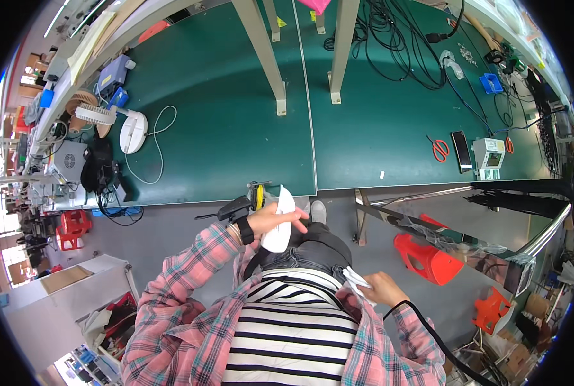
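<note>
My left hand (269, 222) is closed around a flat white piece (276, 240), perhaps folded paper or cloth, held in front of my waist near the table's front edge. Its exact kind does not show. By my right hip, my right hand (383, 288) pinches a crumpled white cloth or tissue (356, 279) beside my trouser pocket; the fingertips are partly hidden. Just beyond my left hand, a yellow and black tool (259, 196) sits at the table edge, with a black object (234, 208) next to it.
A green-topped table (216, 154) spans the front, with metal legs (338, 58) standing on it. At left is a white desk fan (133, 132). Red-handled scissors (440, 150), a phone (461, 152) and a small white meter (489, 156) lie right. Red stools (427, 259) stand below.
</note>
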Available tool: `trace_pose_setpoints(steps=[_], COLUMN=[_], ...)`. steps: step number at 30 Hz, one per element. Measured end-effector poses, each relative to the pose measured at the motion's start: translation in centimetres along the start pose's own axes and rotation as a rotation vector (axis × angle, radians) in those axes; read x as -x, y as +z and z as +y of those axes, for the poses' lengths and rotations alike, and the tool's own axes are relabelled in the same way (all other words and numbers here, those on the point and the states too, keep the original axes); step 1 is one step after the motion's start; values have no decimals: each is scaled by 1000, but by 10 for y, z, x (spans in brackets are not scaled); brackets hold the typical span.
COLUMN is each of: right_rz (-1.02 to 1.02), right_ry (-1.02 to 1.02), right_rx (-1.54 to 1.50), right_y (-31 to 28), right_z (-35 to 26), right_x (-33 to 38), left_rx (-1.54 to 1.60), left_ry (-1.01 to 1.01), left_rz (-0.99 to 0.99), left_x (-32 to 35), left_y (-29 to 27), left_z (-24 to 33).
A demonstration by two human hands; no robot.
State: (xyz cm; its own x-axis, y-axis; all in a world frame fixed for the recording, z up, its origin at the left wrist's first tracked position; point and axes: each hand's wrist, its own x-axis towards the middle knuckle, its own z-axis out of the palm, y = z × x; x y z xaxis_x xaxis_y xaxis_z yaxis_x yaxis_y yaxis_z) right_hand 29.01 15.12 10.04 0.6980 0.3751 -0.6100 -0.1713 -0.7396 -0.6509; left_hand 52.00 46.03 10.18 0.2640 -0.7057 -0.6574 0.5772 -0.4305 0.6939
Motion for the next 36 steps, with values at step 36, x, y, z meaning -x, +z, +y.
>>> trace_pose_setpoints(steps=[36], right_rz=[324], right_ry=[-295], right_rx=[414], right_y=[-1], right_z=[-1], right_x=[-48], left_rx=[654], left_ry=[314], left_rz=[391], left_x=[37], left_y=[3], left_z=[-26])
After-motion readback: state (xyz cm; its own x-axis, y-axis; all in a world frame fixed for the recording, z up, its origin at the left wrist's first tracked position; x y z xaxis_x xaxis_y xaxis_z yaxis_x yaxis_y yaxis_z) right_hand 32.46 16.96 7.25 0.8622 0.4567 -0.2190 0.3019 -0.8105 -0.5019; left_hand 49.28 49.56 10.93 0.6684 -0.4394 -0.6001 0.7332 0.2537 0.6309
